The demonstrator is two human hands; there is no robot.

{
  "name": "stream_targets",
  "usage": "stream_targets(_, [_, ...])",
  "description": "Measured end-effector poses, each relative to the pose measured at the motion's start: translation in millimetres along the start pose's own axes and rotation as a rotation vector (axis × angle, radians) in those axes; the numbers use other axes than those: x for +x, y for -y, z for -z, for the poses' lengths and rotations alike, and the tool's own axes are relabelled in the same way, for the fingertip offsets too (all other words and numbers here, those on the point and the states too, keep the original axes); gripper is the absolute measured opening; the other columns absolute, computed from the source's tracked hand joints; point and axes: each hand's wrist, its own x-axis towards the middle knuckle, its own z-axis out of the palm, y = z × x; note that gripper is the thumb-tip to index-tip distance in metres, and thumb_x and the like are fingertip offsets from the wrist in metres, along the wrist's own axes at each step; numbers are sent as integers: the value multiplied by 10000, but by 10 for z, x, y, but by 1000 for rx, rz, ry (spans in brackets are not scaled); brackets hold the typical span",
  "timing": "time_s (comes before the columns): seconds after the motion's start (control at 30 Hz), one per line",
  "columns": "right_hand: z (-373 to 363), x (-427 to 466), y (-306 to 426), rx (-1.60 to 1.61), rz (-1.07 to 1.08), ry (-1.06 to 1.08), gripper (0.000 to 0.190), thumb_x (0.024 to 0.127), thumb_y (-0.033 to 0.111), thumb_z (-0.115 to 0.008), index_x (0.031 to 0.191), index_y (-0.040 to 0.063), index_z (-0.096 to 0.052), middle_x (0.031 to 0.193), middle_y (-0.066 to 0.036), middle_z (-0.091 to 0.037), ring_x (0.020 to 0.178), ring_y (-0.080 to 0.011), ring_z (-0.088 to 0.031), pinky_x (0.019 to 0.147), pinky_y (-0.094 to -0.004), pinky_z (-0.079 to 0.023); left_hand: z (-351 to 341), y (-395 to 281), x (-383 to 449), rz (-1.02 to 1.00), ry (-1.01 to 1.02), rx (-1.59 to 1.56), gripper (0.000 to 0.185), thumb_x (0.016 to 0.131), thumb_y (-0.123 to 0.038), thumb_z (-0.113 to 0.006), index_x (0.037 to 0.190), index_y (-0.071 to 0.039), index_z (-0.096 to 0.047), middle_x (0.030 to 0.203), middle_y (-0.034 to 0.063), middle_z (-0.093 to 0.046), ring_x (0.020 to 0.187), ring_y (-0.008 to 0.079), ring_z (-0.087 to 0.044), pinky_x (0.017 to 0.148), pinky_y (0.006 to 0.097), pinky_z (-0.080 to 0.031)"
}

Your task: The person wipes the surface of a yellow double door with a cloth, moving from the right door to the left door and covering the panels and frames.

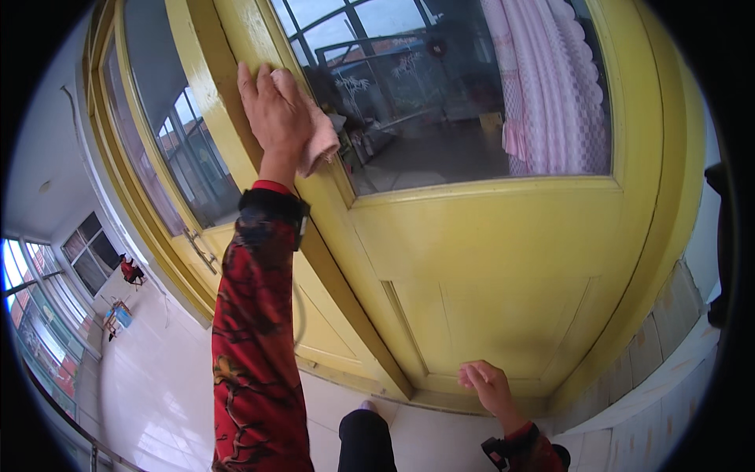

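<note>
My left hand [274, 115] is pressed against the upright of a yellow wooden door panel [472, 242], beside its glass pane. Under the palm and thumb is a folded pink cloth [320, 144], its loose end hanging out to the right. Part of the cloth is hidden by the hand. Down at the lower right, my right hand [488, 386] hangs in front of the door's bottom panel, fingers curled in, and no object shows in it. Both wrists wear dark bands over red patterned sleeves.
Behind the glass hangs a pink curtain [548, 88]. A metal door handle [200, 251] juts from the door at left. Further off, a person [131, 270] sits near a small stand with a blue container [122, 315]. White floor tiles [147, 377] run along the windows.
</note>
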Motion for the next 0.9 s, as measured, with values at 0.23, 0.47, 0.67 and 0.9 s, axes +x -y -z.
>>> stream_targets(0.23, [11, -20, -38, -4, -47, -13, 274, 1040, 227, -538, 1102, -24, -631, 949, -103, -697, 841, -152, -673, 781, -291, -552, 68, -58, -716, 82, -251, -200, 333, 960, -128, -594, 1252, 13, -518, 1334, 220, -485, 1251, 413, -452, 1052, 459, -376])
stream_targets(0.47, [62, 14, -112, 26, -57, -27, 272, 1031, 223, -556, 1097, -32, -627, 963, -100, -699, 864, -144, -669, 795, -291, -555, 306, -274, -1606, 190, -44, -225, 258, 982, -84, -553, 1221, 13, -543, 1329, 214, -485, 1242, 396, -468, 1045, 446, -398])
stream_targets(0.67, [11, 36, -142, -47, -40, -19, 268, 1024, 213, -564, 1085, -41, -628, 957, -108, -703, 843, -144, -675, 789, -290, -552, 540, -602, -2538, 315, 43, -238, 264, 1001, -101, -503, 1244, 3, -508, 1275, 209, -486, 1191, 380, -479, 1052, 429, -388])
stream_targets(0.9, [-18, 101, -161, -93, 26, -22, 252, 1000, 192, -597, 1103, -37, -623, 974, -106, -702, 874, -160, -678, 805, -296, -548, 674, -695, -2681, 408, 190, -185, 175, 988, -149, -556, 1015, 14, -499, 945, 196, -495, 872, 334, -511, 775, 419, -439])
